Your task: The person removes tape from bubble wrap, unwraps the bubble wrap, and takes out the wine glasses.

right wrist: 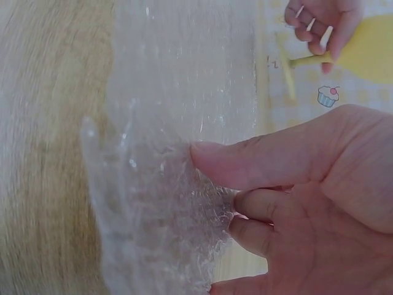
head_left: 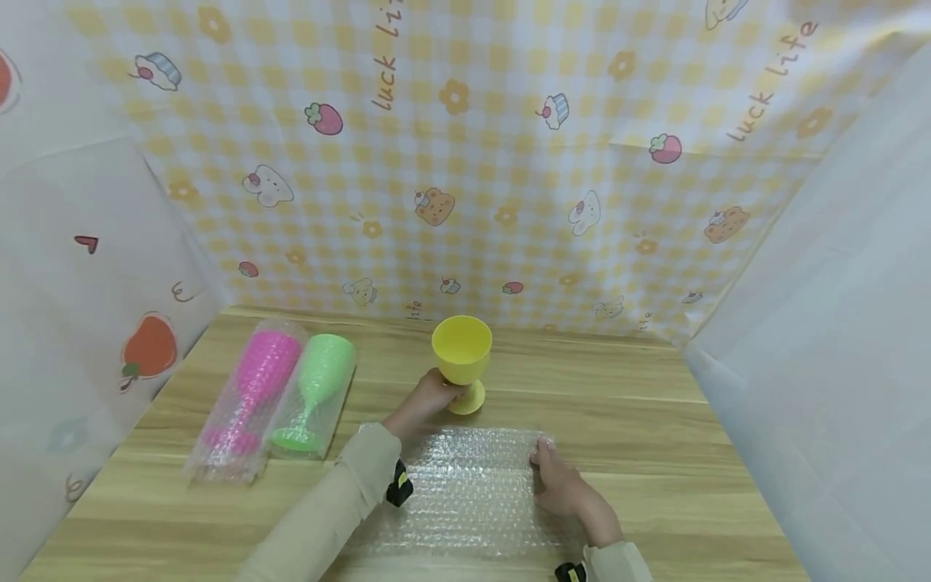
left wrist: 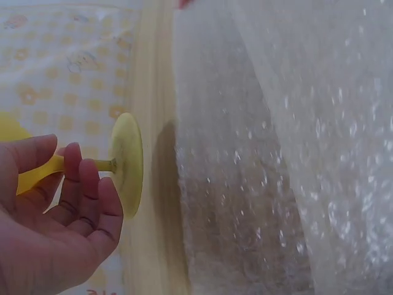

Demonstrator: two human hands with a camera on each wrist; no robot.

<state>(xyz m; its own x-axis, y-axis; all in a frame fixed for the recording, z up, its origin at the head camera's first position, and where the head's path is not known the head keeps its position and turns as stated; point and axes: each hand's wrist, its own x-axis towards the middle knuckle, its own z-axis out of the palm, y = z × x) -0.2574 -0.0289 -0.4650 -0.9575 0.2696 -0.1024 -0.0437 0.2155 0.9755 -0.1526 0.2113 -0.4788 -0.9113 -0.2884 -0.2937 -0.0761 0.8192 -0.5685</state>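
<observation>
A yellow plastic goblet (head_left: 462, 352) is held by its stem in my left hand (head_left: 431, 394), cup upward in the head view. Its round foot (left wrist: 128, 165) shows beyond the curled fingers in the left wrist view. In front of me lies a sheet of clear bubble wrap (head_left: 473, 489), with another layer of it visible in the left wrist view. At its right edge my right hand (head_left: 563, 483) pinches the wrap between thumb (right wrist: 224, 163) and fingers. The wrap's edge is lifted and crumpled there in the right wrist view.
On the left of the wooden table (head_left: 640, 412) lie a pink goblet (head_left: 254, 380) and a green goblet (head_left: 318, 388), each inside bubble wrap. A yellow checked cloth (head_left: 465, 162) hangs behind the table. White sheets (head_left: 822, 323) stand along both sides.
</observation>
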